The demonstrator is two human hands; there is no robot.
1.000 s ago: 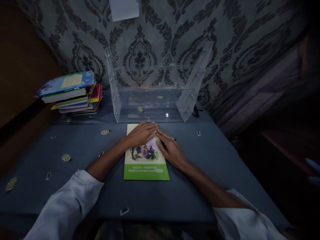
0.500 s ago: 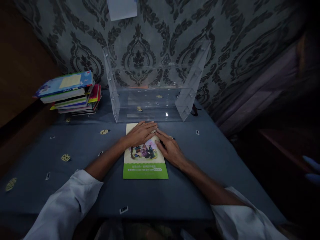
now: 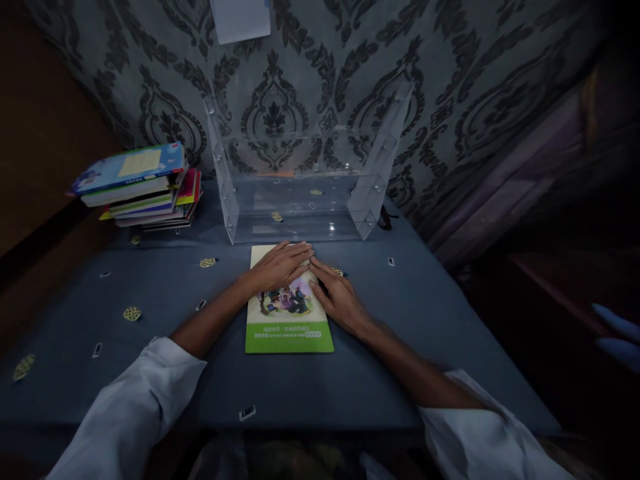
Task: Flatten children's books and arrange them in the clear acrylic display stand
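Observation:
A thin book (image 3: 290, 340) with a cream and green cover lies flat on the blue tablecloth, closed, its illustration partly covered. My left hand (image 3: 281, 265) rests flat across the upper part of the cover, fingers stretched out to the right. Along the book's right edge lies my right hand (image 3: 341, 297), its fingers extended up and left, fingertips meeting those of the left hand. Both hands press lightly or simply rest on the book; neither grasps it. The book's title area is hidden beneath them.
Behind the book stands a clear acrylic rack (image 3: 295, 230) against the patterned wall. A stack of books (image 3: 145, 190) sits at the back left, a blue one on top. Dark-framed glasses (image 3: 386, 219) lie right of the rack. The tablecloth (image 3: 415, 333) continues rightward to the table's edge.
The view has shifted slightly. Both hands keep the same place and pose on the book, which has not visibly moved on the table.

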